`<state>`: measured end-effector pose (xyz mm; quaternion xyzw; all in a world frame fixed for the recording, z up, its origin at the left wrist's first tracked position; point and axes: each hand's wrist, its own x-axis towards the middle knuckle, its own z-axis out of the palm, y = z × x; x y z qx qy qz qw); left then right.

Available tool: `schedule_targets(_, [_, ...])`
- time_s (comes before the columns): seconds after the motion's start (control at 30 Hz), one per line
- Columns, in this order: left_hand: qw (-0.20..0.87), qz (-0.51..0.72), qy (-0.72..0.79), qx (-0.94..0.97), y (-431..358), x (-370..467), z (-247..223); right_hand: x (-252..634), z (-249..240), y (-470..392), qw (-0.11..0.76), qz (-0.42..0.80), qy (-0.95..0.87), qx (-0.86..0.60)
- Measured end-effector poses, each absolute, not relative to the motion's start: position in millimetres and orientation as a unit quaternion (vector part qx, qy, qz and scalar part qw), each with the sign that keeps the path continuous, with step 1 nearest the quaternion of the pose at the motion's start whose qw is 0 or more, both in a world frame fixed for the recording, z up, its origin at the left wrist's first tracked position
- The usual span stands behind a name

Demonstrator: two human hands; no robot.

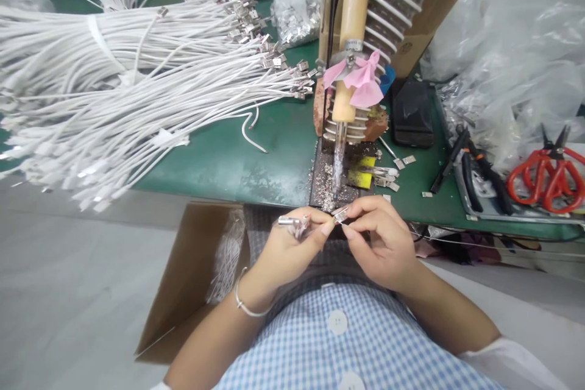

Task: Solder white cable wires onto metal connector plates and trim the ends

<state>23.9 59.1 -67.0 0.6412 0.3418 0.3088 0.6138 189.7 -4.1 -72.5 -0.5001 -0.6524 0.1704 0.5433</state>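
Observation:
Just below the tip of a wooden-handled soldering iron [349, 12], both hands meet at a small metal connector [340, 215]. My left hand [295, 244] pinches the connector's left side between thumb and index finger, and a silvery metal piece [290, 221] with a short white end lies against its curled fingers. From the right, my right hand [381, 237] has its fingertips closed on the connector and a thin white wire end. The iron is clamped upright in a coil holder, with pink cloth [365, 80] tied around it.
Bundles of white cables [137, 67] cover the left of the green table [283, 152]. Right of the iron are a yellow sponge [362, 172], a black box [412, 114], loose connectors, pliers [484, 173] and red-handled scissors [548, 177]. An open cardboard box [183, 280] stands below the edge.

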Motion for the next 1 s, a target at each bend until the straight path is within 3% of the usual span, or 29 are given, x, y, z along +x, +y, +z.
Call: schedule_targets(1.0, [0.591, 0.311, 0.348, 0.658, 72, 30, -58, 191, -68, 15, 0.554, 0.127, -0.652, -0.502])
